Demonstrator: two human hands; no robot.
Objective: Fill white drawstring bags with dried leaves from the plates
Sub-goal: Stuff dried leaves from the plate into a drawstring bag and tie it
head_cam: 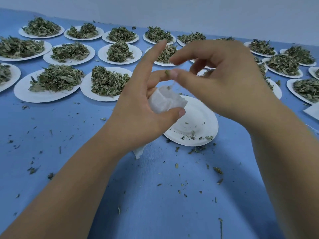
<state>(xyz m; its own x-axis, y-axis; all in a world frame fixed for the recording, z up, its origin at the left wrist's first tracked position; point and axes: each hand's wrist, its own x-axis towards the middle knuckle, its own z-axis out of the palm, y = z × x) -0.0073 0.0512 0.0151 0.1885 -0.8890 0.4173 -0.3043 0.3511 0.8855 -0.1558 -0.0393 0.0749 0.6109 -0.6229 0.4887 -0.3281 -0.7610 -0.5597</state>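
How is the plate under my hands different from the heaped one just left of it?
The near plate holds only crumbs; the left plate carries a full heap of dried leaves. The near plate sits alone, partly hidden by the left hand gripping the white bag; the left plate lies in a row of filled plates. Both are round and white.

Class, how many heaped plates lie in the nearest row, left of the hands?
3: one plate cut off at the left edge, a second plate in the middle, a third plate beside the left hand. That hand may hide more.
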